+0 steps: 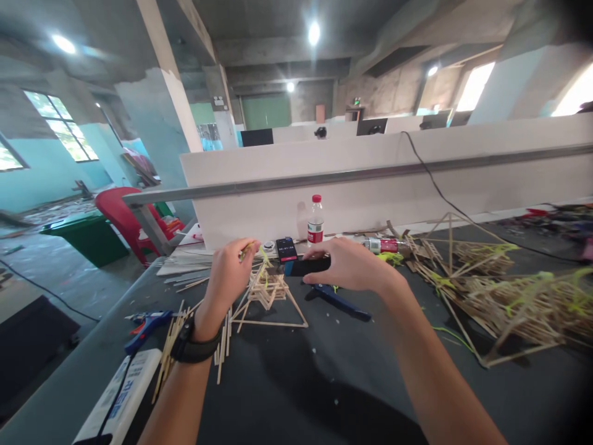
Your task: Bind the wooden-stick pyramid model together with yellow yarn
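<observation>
A small wooden-stick frame (pixel 269 290) with a pointed top and a triangular base stands on the dark table. At its top, my left hand (pixel 234 269) is closed on a yellow-green string (pixel 262 252), which runs down to the frame. My right hand (pixel 349 264) is wrapped round the dark handle of a cutter knife (pixel 306 267). The knife points left, its tip close to the string and the frame's top. Whether the blade touches the string cannot be made out. Just below my right hand lies a dark blue tool (pixel 345 303).
Behind the frame are a phone (pixel 286 250) and a bottle (pixel 315 221). Loose sticks (pixel 223 346), a glue gun (pixel 151 324) and a power strip (pixel 121 395) lie left. More stick frames (pixel 523 309) pile up right. A white partition (pixel 370 167) rises behind.
</observation>
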A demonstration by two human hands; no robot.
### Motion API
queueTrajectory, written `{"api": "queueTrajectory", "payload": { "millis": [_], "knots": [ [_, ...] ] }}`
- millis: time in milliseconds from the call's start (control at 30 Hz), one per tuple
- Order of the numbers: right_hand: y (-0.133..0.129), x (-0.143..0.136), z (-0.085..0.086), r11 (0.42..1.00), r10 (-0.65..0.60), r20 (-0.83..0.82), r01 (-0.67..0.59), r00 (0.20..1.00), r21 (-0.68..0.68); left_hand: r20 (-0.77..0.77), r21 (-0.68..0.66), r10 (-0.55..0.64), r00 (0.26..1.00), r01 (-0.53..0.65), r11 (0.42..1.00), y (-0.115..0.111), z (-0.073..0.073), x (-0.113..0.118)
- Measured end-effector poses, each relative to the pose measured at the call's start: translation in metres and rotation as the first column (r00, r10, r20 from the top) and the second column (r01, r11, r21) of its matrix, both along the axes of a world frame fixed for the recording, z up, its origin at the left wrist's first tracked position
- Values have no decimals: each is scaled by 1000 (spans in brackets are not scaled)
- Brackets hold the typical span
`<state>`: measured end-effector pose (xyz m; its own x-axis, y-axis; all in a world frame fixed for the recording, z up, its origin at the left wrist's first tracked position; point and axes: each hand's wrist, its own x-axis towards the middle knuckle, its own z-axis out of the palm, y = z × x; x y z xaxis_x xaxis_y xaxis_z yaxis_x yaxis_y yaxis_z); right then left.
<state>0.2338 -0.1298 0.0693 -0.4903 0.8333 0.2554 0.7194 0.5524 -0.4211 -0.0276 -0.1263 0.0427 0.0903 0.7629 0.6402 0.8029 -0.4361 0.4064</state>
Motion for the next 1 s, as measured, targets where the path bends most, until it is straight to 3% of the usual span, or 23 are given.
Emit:
{"api": "queueTrajectory", "payload": {
  "millis": [333, 667, 833, 1000],
  "knots": [
    [-1, -4, 1, 994, 92, -86, -97, 992, -58, 47, -76, -115, 992, 119, 990, -6, 6, 1],
    [5, 4, -2, 1000, 13, -52, -11, 999, 21, 108, -136, -136, 985, 150, 979, -12, 13, 4],
    [5, -2, -5, 998, 41, -54, -37, 998, 57, 29, -149, -121, 992, 124, 981, -17, 14, 8],
    [4, -10, -8, 992, 25, -35, -21, 999, 127, -80, -16, -112, 990, 111, 994, -18, 15, 9]
  ]
}}
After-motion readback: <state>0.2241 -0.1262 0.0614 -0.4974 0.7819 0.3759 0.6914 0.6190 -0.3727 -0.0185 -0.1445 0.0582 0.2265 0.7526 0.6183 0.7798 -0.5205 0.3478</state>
